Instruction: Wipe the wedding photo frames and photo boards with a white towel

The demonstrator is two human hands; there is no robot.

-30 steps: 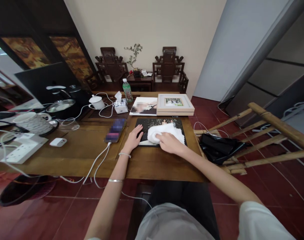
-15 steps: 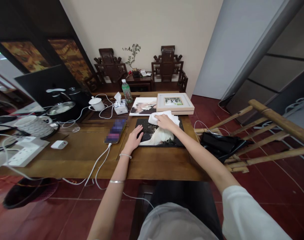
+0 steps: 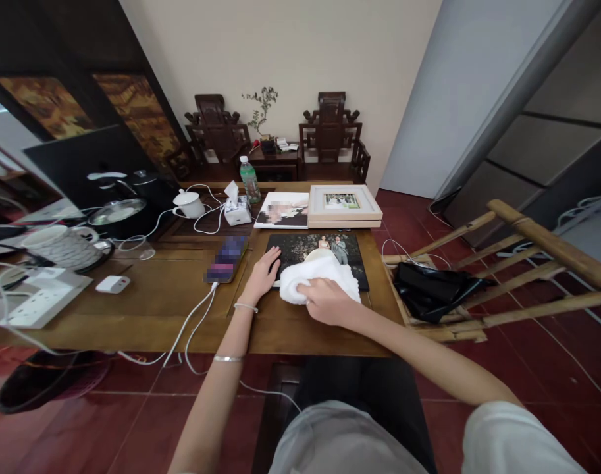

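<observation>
A dark wedding photo panel, showing two people in formal dress, lies flat on the wooden table. My right hand grips a white cloth bunched over the panel's near edge. The cloth covers much of the lower part of the picture. Fingers stretched out, my left hand rests flat at the panel's left edge and holds nothing. Just behind the panel are a white-edged photo print and a pale wooden picture frame.
Left of my left hand lies a phone with a white cable. A tissue box, a green-labelled bottle and a lidded white cup stand farther back. A power strip sits at left. A bamboo chair holding a black bag stands right.
My right hand has drawn the cloth from the panel's far edge toward me to its near edge. The pictured couple is now uncovered. My left hand stays at the left edge.
</observation>
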